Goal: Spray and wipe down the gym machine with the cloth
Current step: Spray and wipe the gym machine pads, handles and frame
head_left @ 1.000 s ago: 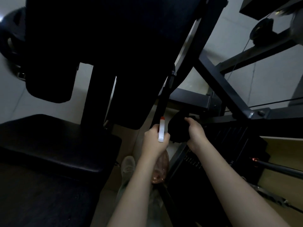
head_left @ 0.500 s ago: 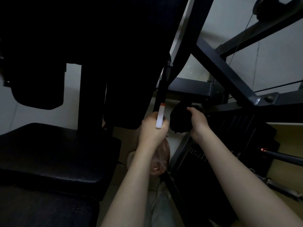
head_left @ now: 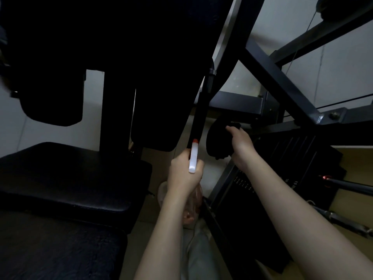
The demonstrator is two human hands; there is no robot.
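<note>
Cloth [head_left: 217, 139] tight in right hand [head_left: 241, 146], spray bottle [head_left: 193, 157] in left hand [head_left: 183, 177]; "15" on weight stack [head_left: 282, 168].

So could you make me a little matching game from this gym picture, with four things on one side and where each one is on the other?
Things:
1. spray bottle
2. dark cloth
3. seat pad
4. weight stack

Places:
a. gripped in the right hand
b. lower right, beside the right forearm
c. gripped in the left hand
d. far left of the view

Pairs: 1-c, 2-a, 3-d, 4-b.
</note>
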